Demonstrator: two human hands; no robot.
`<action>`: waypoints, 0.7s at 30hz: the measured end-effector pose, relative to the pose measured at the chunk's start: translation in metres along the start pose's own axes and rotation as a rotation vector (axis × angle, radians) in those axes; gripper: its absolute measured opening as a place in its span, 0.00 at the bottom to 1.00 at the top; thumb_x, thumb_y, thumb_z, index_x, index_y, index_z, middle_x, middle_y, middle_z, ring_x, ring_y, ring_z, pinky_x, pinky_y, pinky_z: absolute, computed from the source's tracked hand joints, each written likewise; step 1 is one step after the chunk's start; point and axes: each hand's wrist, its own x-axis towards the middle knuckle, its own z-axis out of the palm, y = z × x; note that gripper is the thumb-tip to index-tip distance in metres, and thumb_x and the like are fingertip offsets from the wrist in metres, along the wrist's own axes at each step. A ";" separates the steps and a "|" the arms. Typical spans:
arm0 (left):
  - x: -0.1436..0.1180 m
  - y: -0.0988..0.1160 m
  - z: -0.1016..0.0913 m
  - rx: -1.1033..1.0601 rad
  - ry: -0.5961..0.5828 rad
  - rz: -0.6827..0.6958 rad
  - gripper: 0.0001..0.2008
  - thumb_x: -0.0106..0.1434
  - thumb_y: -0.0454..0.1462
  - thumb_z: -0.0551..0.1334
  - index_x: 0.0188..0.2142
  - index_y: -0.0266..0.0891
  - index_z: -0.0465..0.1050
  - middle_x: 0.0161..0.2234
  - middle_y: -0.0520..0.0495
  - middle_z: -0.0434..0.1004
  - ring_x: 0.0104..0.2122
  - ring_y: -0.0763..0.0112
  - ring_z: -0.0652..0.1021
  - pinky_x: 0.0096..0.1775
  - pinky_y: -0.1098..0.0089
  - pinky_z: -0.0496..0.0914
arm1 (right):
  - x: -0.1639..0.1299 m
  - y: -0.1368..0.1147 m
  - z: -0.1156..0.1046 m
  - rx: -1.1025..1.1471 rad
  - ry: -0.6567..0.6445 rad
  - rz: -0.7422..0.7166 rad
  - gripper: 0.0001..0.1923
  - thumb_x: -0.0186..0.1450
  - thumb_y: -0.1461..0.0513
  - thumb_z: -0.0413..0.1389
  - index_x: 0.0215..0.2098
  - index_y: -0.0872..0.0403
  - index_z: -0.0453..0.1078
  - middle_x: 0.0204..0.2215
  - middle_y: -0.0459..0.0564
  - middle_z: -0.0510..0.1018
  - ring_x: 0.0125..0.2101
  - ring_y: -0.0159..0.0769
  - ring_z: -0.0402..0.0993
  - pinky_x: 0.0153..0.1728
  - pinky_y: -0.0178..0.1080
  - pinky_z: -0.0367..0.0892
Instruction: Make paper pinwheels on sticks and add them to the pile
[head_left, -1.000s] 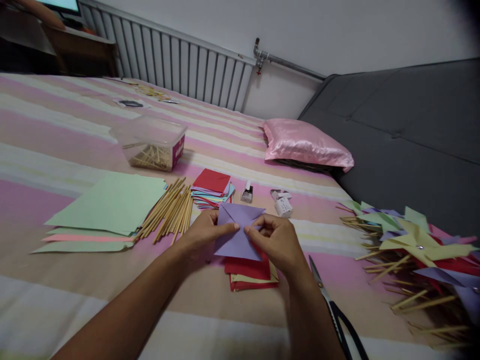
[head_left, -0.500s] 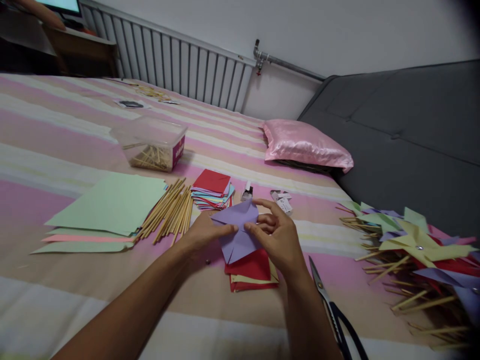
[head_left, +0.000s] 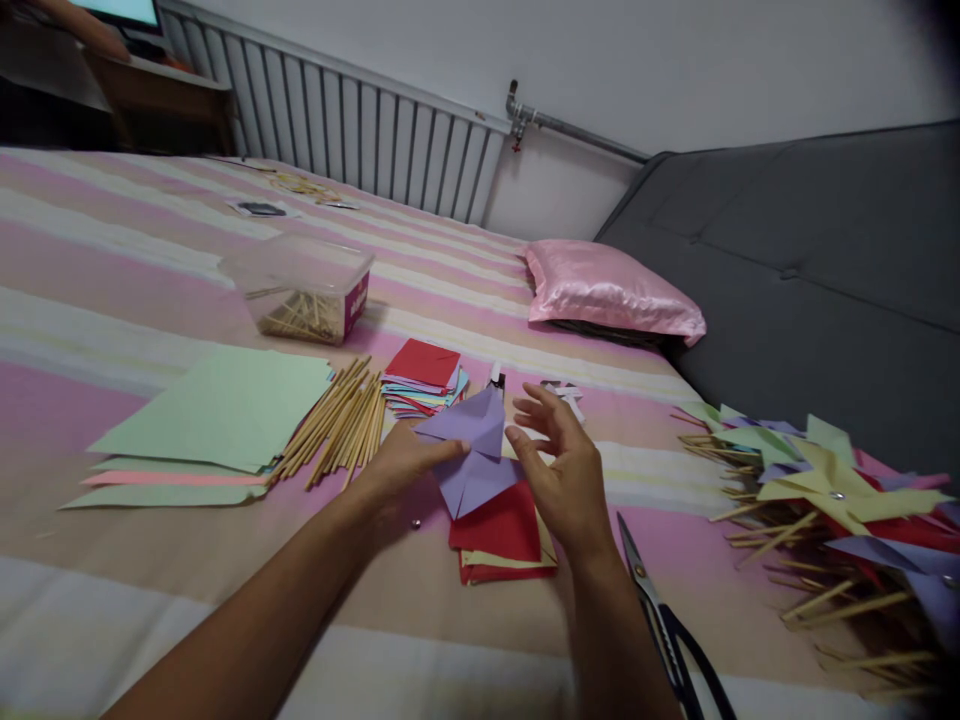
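A purple paper square with cut corners is half folded, one flap standing up. My left hand pinches it near its centre. My right hand hovers just to its right with fingers spread, its thumb close to the paper's edge; I cannot tell whether it touches. Under the purple paper lies a small stack of red and yellow squares. Black-handled scissors lie beside my right wrist.
On the striped bed sit green and pink sheets, a bundle of wooden sticks, a stack of coloured squares, a clear tub of sticks, a pink pillow and a heap of finished pinwheels.
The purple paper was held flat in both hands; a flap has been folded up and the paper turned. My right hand has let go and opened.
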 end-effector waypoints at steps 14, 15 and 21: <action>0.008 0.012 -0.005 -0.274 0.235 -0.066 0.14 0.46 0.26 0.65 0.36 0.29 0.74 0.28 0.44 0.78 0.27 0.69 0.76 0.34 0.69 0.72 | -0.005 -0.002 -0.002 -0.022 -0.450 0.026 0.15 0.59 0.67 0.54 0.43 0.49 0.73 0.37 0.47 0.80 0.36 0.34 0.76 0.37 0.37 0.70; 0.008 0.011 -0.005 -0.272 0.222 -0.069 0.15 0.46 0.27 0.66 0.36 0.29 0.74 0.29 0.43 0.78 0.27 0.69 0.76 0.34 0.69 0.72 | -0.005 0.000 0.000 -0.003 -0.434 0.029 0.14 0.59 0.66 0.54 0.42 0.49 0.74 0.37 0.47 0.80 0.36 0.35 0.76 0.38 0.38 0.70; 0.007 0.004 -0.009 -0.166 0.137 -0.026 0.14 0.45 0.31 0.68 0.35 0.31 0.75 0.30 0.43 0.78 0.29 0.67 0.76 0.36 0.68 0.70 | -0.005 0.005 0.007 0.087 -0.365 0.058 0.07 0.57 0.62 0.58 0.34 0.51 0.77 0.32 0.47 0.81 0.33 0.35 0.77 0.36 0.37 0.70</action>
